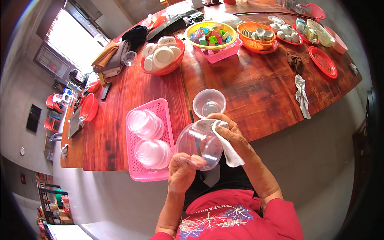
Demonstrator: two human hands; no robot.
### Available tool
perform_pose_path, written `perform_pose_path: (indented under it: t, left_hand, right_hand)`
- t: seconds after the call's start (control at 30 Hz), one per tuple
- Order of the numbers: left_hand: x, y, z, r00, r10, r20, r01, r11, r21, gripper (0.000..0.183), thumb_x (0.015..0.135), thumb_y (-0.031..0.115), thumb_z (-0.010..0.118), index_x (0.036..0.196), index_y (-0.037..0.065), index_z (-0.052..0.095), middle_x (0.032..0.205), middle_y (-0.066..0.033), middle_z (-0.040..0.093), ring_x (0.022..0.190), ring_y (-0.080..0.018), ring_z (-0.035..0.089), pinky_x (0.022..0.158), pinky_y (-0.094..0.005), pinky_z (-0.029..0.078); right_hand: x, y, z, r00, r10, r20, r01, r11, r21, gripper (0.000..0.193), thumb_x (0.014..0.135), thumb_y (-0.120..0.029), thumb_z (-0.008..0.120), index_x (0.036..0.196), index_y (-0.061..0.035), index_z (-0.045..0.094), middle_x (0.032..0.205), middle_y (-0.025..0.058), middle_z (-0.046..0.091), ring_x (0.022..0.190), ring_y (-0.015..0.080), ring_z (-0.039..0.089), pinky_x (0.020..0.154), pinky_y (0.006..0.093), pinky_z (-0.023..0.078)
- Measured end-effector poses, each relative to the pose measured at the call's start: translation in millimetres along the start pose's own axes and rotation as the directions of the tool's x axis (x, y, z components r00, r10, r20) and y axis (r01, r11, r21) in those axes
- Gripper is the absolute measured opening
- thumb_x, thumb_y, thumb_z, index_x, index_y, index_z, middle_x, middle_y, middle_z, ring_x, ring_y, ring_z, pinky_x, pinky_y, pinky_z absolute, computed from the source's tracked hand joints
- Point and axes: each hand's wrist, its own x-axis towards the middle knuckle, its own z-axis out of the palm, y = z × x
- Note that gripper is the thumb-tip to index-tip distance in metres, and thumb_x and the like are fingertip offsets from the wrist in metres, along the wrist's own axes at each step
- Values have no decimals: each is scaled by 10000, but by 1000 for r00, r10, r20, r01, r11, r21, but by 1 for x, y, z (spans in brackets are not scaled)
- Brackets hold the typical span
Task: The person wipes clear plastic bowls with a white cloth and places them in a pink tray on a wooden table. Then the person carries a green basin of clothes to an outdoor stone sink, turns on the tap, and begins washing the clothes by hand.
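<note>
A clear round plastic bowl (208, 152) is tilted in front of me, just off the table's near edge. My left hand (184, 171) grips its lower left rim. With my right hand (229, 131) I pinch a white cloth (232, 153) against the upper right rim, and part of the cloth hangs down. Just beyond, another clear plastic bowl (209, 102) stands on the table. To the left, a pink rectangular basket (163, 114) holds two stacks of clear bowls, a far stack (146, 124) and a near stack (153, 154).
On the wooden table (256, 94), a red basket (176, 66) of white bowls stands far left. A yellow basket (192, 30) of colourful blocks and an orange basket (242, 27) of dishes sit at the back. A red tray (323, 62) and a crumpled white cloth (301, 96) lie right.
</note>
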Motion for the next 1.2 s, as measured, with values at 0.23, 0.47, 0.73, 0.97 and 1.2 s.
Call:
perform_pose_path:
  t: [0.23,0.47,0.73,0.97,1.2]
  left_hand:
    - [6,-9,1,889,-136,-438,127,991,-51,501,913,239,523,1355,147,305,1311,-181,379,1203,-367,411,942,-514,431]
    - [14,-13,22,880,-259,-399,205,963,-173,826,831,405,621,1416,289,49,1328,-154,294,1250,-320,347,841,-585,465]
    - [15,0,13,847,-193,-496,56,959,-278,598,807,394,649,1300,214,364,1230,-175,436,1119,-416,461,934,-539,417]
    - [9,1,3,900,-269,-342,169,940,-296,612,828,480,571,1311,163,370,1240,-209,430,1076,-438,499,809,-537,490]
    - [6,-6,10,899,-335,-283,229,909,-349,666,864,552,450,1347,121,291,1291,-151,421,1085,-294,525,774,-468,521]
  right_hand:
    - [9,13,2,849,-498,-175,366,794,-486,290,800,-18,655,1053,-31,514,897,41,613,805,99,597,694,239,494]
    - [-2,27,23,616,-747,250,525,153,-837,412,680,-4,725,1038,-18,522,870,143,591,755,301,606,656,339,503]
    - [-31,19,22,760,-397,514,649,447,-615,421,608,-10,739,994,-31,569,909,84,607,902,296,575,817,377,449]
    - [-36,-12,19,766,-424,483,621,293,-727,430,613,-3,734,1011,-27,571,926,105,599,843,291,589,709,376,490]
    - [-13,-2,39,825,-363,433,451,-39,-892,584,698,-146,698,1211,-43,440,1141,196,409,998,352,473,826,423,446]
